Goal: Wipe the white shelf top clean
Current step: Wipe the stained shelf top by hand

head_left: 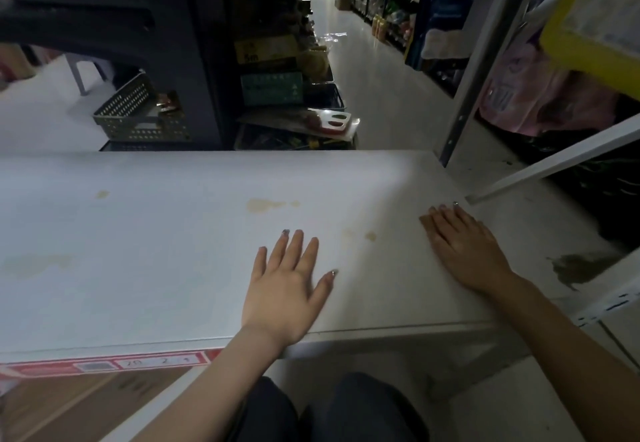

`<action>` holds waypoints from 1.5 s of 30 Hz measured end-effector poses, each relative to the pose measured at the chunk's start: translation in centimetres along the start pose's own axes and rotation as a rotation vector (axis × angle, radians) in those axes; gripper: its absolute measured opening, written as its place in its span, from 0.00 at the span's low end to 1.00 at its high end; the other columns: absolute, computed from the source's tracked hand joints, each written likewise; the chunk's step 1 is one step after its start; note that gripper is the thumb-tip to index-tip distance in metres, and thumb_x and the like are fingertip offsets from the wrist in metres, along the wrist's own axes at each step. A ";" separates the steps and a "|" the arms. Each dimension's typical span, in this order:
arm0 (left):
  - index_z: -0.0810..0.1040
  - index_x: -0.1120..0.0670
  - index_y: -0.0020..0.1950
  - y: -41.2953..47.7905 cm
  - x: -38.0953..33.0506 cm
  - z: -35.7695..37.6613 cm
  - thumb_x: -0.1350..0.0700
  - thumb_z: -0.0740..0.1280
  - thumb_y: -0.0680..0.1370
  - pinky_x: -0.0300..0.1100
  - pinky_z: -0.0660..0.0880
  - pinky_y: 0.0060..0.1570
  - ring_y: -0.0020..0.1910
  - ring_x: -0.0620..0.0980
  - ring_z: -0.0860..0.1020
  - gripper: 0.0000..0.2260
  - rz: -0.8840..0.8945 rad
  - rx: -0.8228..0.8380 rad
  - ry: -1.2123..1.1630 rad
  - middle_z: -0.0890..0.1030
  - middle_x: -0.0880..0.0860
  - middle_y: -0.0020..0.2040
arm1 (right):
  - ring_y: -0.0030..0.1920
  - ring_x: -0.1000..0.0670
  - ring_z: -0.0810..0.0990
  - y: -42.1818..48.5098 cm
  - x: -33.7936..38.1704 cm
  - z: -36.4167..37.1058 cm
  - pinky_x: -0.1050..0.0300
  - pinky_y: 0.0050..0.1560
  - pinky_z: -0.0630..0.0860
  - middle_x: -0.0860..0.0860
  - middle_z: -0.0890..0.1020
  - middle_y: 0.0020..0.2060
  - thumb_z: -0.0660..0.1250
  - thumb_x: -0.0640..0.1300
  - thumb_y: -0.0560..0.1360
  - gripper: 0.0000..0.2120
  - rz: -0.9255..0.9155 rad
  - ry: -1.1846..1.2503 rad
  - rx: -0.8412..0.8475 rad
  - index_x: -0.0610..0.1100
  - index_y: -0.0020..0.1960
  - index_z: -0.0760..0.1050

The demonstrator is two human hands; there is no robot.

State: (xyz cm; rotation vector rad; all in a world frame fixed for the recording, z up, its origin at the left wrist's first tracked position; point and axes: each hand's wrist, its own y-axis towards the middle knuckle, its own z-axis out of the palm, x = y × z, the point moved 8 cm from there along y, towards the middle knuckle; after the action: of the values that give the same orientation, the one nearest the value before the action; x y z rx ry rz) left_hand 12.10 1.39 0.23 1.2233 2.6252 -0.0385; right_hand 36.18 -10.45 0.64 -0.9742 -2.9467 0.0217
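The white shelf top (156, 233) stretches across the middle of the view, low in front of me. Yellowish stains mark it: one patch (266, 204) near the middle, a small spot (102, 194) to the left, another small spot (370, 236) between my hands. My left hand (287, 285) lies flat on the shelf near its front edge, fingers straight and spread, holding nothing. My right hand (464, 247) lies flat on the right part of the shelf, fingers straight and together, holding nothing. No cloth is in view.
A grey upright post (460, 123) and a slanted rail (554, 164) rise at the shelf's right end. A dark smear (578, 268) lies on the surface at the far right. Baskets (138, 116) and goods stand behind the shelf. An aisle (363, 60) runs away beyond.
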 end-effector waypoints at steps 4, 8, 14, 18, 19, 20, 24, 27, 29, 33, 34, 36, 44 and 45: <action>0.44 0.45 0.76 0.1 0.1 0.1 0.33 0.31 0.70 0.46 0.36 0.70 0.71 0.42 0.33 0.36 0.002 -0.022 0.010 0.42 0.46 0.77 | 0.75 0.52 0.43 2.0 -0.1 -0.1 0.52 0.72 0.44 0.53 0.48 0.76 0.29 0.62 0.68 0.39 0.010 0.012 -0.014 0.51 0.77 0.46; 0.45 0.45 0.76 0.0 -0.1 -0.3 0.34 0.34 0.72 0.45 0.36 0.70 0.70 0.42 0.32 0.34 0.009 -0.060 -0.001 0.43 0.46 0.77 | 0.75 0.52 0.42 3.9 -0.1 -0.2 0.53 0.72 0.43 0.53 0.47 0.76 0.35 0.58 0.76 0.30 0.015 0.002 0.002 0.50 0.77 0.44; 0.48 0.44 0.76 0.2 0.1 -0.2 0.33 0.33 0.73 0.43 0.36 0.70 0.70 0.41 0.34 0.34 0.006 -0.098 -0.002 0.44 0.45 0.76 | 0.75 0.52 0.42 6.0 0.0 -0.7 0.53 0.72 0.42 0.52 0.47 0.76 0.44 0.52 0.82 0.25 0.026 0.060 0.010 0.48 0.77 0.44; 0.69 0.49 0.70 0.4 0.2 0.2 0.37 0.46 0.78 0.47 0.53 0.66 0.71 0.48 0.58 0.27 0.000 -0.070 0.042 0.69 0.51 0.70 | 0.75 0.52 0.42 7.3 0.1 -1.1 0.54 0.72 0.41 0.52 0.47 0.76 0.44 0.51 0.82 0.25 0.030 0.077 0.018 0.48 0.77 0.44; 0.70 0.49 0.68 0.4 0.3 0.3 0.37 0.47 0.79 0.48 0.55 0.64 0.71 0.49 0.62 0.27 0.003 -0.070 0.053 0.71 0.52 0.69 | 0.75 0.52 0.42 7.7 0.1 -1.1 0.54 0.72 0.42 0.52 0.47 0.76 0.44 0.51 0.82 0.24 0.032 0.079 0.014 0.48 0.77 0.44; 0.71 0.49 0.68 0.4 0.2 0.3 0.37 0.47 0.79 0.48 0.55 0.64 0.70 0.50 0.64 0.26 0.009 -0.070 0.057 0.71 0.52 0.69 | 0.75 0.52 0.42 8.0 0.1 -1.2 0.54 0.72 0.42 0.52 0.47 0.76 0.44 0.51 0.82 0.24 0.035 0.083 0.011 0.48 0.77 0.44; 0.70 0.49 0.69 0.3 0.3 0.3 0.37 0.47 0.79 0.48 0.56 0.64 0.71 0.52 0.65 0.26 0.020 -0.108 0.066 0.70 0.51 0.69 | 0.75 0.53 0.43 9.3 0.0 -1.2 0.54 0.72 0.42 0.53 0.48 0.76 0.44 0.52 0.82 0.24 0.048 0.094 0.005 0.49 0.77 0.46; 0.68 0.47 0.70 0.3 0.5 0.4 0.37 0.48 0.78 0.48 0.55 0.65 0.72 0.49 0.61 0.25 0.018 -0.117 0.058 0.69 0.50 0.71 | 0.75 0.52 0.43 10.5 -0.1 -1.2 0.53 0.72 0.42 0.52 0.48 0.76 0.44 0.52 0.82 0.24 0.057 0.086 0.002 0.49 0.77 0.46; 0.67 0.47 0.70 0.3 0.5 0.4 0.37 0.49 0.78 0.48 0.54 0.66 0.73 0.47 0.58 0.25 0.017 -0.129 0.056 0.67 0.49 0.71 | 0.75 0.52 0.44 11.2 -0.1 -1.2 0.52 0.72 0.43 0.52 0.49 0.76 0.44 0.53 0.82 0.24 0.062 0.091 -0.001 0.49 0.77 0.47; 0.65 0.47 0.71 0.4 0.5 0.4 0.37 0.50 0.78 0.47 0.52 0.67 0.73 0.45 0.53 0.25 0.025 -0.141 0.037 0.64 0.49 0.73 | 0.75 0.52 0.44 12.6 -0.2 -1.3 0.52 0.72 0.44 0.52 0.49 0.76 0.44 0.53 0.82 0.24 0.064 0.101 -0.007 0.49 0.77 0.47; 0.65 0.46 0.72 0.4 0.4 0.4 0.37 0.50 0.78 0.47 0.51 0.67 0.73 0.45 0.53 0.25 0.025 -0.141 0.038 0.63 0.48 0.73 | 0.75 0.52 0.44 12.9 -0.2 -1.3 0.52 0.72 0.43 0.52 0.49 0.76 0.44 0.53 0.82 0.24 0.064 0.098 -0.008 0.49 0.77 0.48; 0.64 0.46 0.72 0.4 0.4 0.4 0.37 0.50 0.78 0.47 0.51 0.67 0.74 0.45 0.53 0.25 0.022 -0.139 0.034 0.62 0.48 0.73 | 0.75 0.52 0.43 13.7 -0.3 -1.2 0.52 0.73 0.44 0.52 0.49 0.76 0.44 0.52 0.82 0.24 0.062 0.090 -0.012 0.48 0.77 0.48; 0.69 0.48 0.69 0.9 0.7 0.9 0.36 0.47 0.78 0.50 0.57 0.65 0.72 0.47 0.59 0.27 0.019 -0.148 0.015 0.68 0.49 0.71 | 0.75 0.51 0.43 15.9 -0.3 -1.3 0.50 0.73 0.44 0.52 0.49 0.76 0.44 0.52 0.82 0.24 0.060 0.089 -0.010 0.48 0.77 0.48; 0.69 0.48 0.69 0.9 0.7 0.9 0.36 0.47 0.78 0.50 0.57 0.64 0.72 0.47 0.60 0.27 0.021 -0.152 0.015 0.68 0.49 0.71 | 0.75 0.51 0.43 16.1 -0.3 -1.3 0.50 0.73 0.44 0.52 0.49 0.76 0.44 0.52 0.82 0.24 0.060 0.092 -0.007 0.48 0.77 0.48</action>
State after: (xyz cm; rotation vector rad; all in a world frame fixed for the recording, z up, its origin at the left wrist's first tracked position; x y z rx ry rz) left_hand 12.50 2.39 -0.71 1.2040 2.5737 0.1716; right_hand 46.08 2.30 1.54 -1.0344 -2.8360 -0.0302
